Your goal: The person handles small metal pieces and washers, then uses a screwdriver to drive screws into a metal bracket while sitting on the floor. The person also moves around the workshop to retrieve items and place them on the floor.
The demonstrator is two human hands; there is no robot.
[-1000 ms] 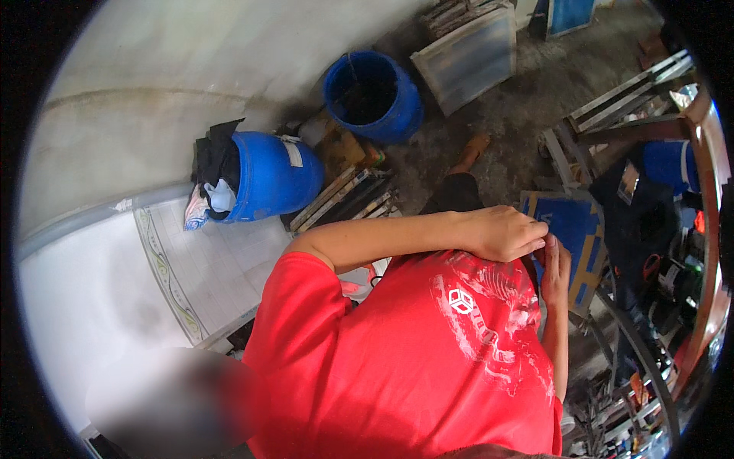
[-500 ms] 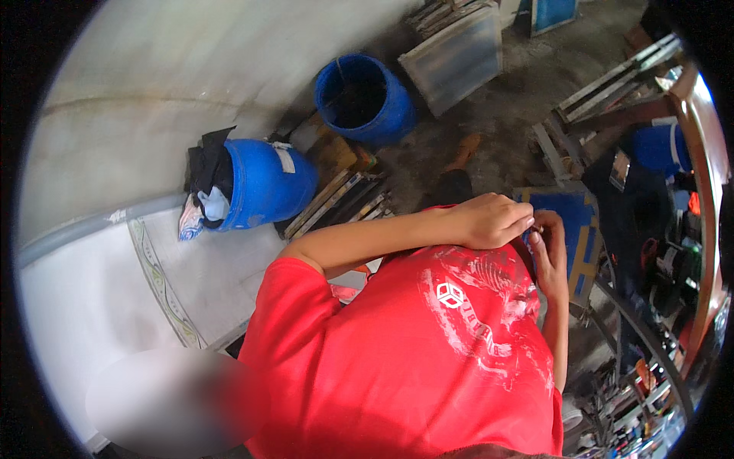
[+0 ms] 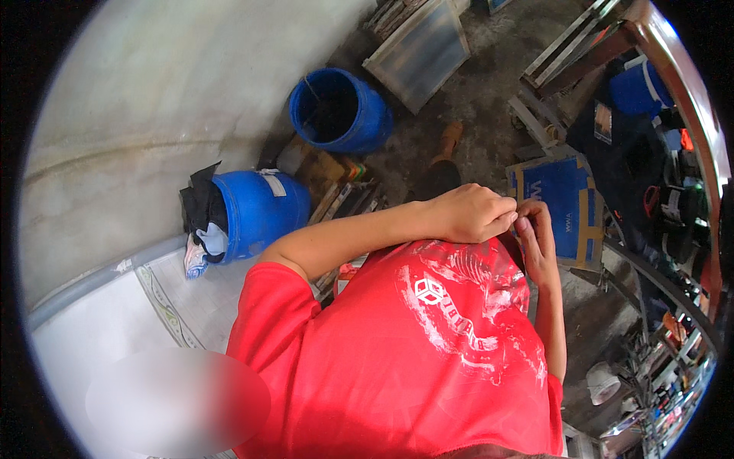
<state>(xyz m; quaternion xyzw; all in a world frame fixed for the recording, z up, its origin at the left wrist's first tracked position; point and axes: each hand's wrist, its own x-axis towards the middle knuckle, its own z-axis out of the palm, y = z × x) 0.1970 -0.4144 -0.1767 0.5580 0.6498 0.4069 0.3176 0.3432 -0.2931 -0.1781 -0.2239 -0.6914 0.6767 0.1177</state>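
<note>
Left hand and right hand come together over the lower edge of the shirt, elbows bent, probably so both grips can share one spot. Fingers curled on both; cannot tell whether anything is pinched between them. Blue panel beyond, edges taped, likely for strength.

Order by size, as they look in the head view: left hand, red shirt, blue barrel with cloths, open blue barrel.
1. Red shirt
2. Blue barrel with cloths and open blue barrel: too alike to rank
3. Left hand
</note>
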